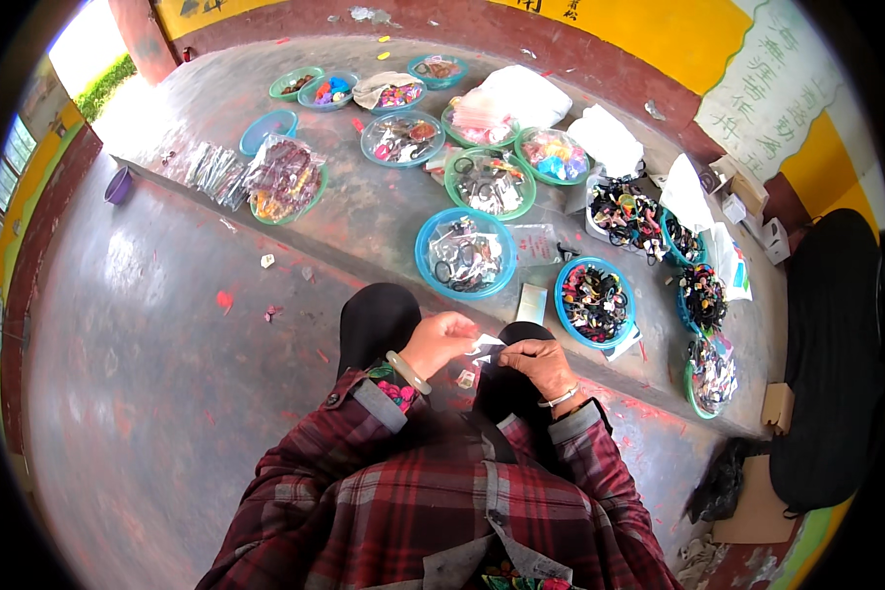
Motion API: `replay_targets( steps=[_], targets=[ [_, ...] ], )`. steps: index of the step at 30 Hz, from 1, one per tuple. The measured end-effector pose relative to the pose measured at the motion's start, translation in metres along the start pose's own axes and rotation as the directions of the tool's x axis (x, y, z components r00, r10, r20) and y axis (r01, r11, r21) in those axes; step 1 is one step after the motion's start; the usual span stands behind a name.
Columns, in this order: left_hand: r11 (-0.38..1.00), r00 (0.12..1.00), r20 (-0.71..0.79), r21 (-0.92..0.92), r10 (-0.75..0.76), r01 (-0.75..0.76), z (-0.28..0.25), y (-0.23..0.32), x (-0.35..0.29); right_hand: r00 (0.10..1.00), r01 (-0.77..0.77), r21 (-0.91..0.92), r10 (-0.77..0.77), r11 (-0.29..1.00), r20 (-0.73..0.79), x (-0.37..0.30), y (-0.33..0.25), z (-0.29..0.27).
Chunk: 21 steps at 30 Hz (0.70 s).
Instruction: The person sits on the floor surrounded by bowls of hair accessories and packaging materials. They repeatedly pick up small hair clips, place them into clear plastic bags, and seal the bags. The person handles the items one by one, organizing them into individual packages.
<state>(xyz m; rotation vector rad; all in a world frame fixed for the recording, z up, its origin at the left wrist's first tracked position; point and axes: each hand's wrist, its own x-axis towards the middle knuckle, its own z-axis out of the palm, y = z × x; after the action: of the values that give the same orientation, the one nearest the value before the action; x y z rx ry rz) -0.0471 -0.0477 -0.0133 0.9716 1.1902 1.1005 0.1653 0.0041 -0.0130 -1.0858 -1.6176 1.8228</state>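
Observation:
Over my lap, my left hand [441, 342] pinches one side of a small white and clear piece [485, 344] that looks like a thin plastic packet. Opposite it, the fingers of my right hand [541, 366] are closed on the other edge. What lies inside the piece, if anything, is too small to make out. Just beyond my knees stands a blue basket [422, 258] holding clear bags of dark hair ties. Right of it, another blue basket [560, 298] is heaped with dark and coloured hair ties. A pale card [532, 304] lies between the two.
A raised concrete ledge [364, 211] carries several more baskets of small goods. White sacks [526, 95] stand behind them. A purple bowl [118, 186] sits on the lower floor at far left, and a long black covered object [826, 364] is at the right wall. Scraps litter the floor.

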Motion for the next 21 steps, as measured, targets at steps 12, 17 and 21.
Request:
replay_targets(
  steps=[12,17,21],
  targets=[
    [0.979,0.982,-0.177,0.177,-0.069,0.1,-0.001,-0.012,0.004,0.795,0.385,-0.685,-0.6,0.618,-0.094,-0.012,-0.03,0.025],
    [0.814,0.966,-0.159,0.575,0.205,-0.078,0.016,-0.009,-0.002,0.787,0.475,-0.784,-0.592,0.399,0.176,-0.016,-0.048,0.053],
    [0.754,0.967,-0.054,0.637,0.25,-0.159,0.016,-0.011,-0.003,0.85,0.355,-0.861,-0.51,0.365,0.135,-0.007,-0.025,0.057]
  ],
)
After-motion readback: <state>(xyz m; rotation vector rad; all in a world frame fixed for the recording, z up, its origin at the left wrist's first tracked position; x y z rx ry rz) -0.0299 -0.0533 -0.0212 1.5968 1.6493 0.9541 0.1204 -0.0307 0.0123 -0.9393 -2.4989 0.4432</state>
